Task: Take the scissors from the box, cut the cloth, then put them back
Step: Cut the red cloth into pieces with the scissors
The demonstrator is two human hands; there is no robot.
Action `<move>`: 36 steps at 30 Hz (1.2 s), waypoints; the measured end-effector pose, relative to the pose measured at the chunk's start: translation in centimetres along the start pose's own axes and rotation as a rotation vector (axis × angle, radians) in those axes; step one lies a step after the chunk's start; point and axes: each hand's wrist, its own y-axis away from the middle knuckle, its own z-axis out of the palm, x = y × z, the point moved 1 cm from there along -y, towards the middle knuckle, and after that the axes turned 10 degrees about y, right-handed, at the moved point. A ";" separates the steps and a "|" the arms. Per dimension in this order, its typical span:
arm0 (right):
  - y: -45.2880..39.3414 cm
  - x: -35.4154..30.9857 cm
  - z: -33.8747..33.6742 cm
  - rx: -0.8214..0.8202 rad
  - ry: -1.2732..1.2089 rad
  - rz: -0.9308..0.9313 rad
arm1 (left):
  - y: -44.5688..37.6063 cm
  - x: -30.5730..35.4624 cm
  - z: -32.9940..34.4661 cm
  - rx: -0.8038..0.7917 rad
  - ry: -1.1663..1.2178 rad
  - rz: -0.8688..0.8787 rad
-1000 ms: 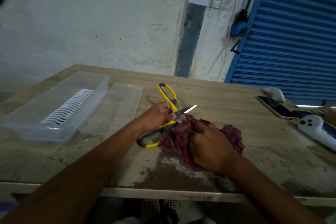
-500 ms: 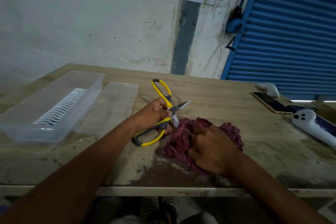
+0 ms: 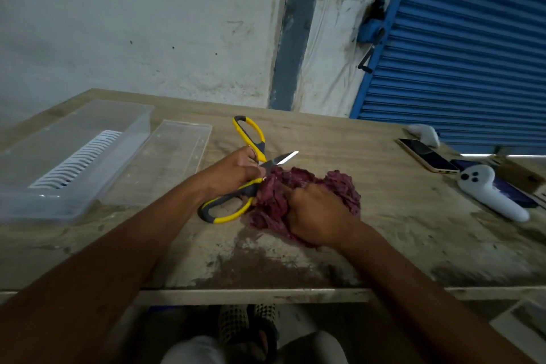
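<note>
Two hands are working at the middle of a worn wooden table [image 3: 384,216] right now. The left hand [image 3: 233,173] is gripping the yellow and grey scissors [image 3: 236,201] near the pivot, fingers curled round them, with the handles spread wide: one loop is pointing away toward the wall, the other is lying nearer the table edge. The blade tip is sticking out to the right, just over the near-left edge of the cloth [image 3: 339,186]. That cloth is a crumpled maroon bundle sitting mid-table, and the right hand [image 3: 319,216] is pressing down on it with fingers bent into the fabric, looks like it's bunching it.

Over on the left, the clear plastic box [image 3: 118,121] is sitting open with a white ribbed insert inside, and its clear lid [image 3: 177,151] is lying flat just beside it. Off to the right, well apart from the cloth, a phone [image 3: 425,155] and a white controller [image 3: 490,192] are resting on the table.
</note>
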 end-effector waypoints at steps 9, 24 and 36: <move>0.5 1.6 -1.7 0.052 -0.252 0.015 | 0.0 0.1 -0.1 -0.038 0.009 0.000; -3.4 2.3 1.0 -0.037 -0.829 0.427 | 0.4 -0.2 0.4 -0.030 0.004 0.010; -3.6 1.9 0.1 -0.143 -0.514 0.296 | 0.9 0.7 0.6 -0.040 -0.114 0.032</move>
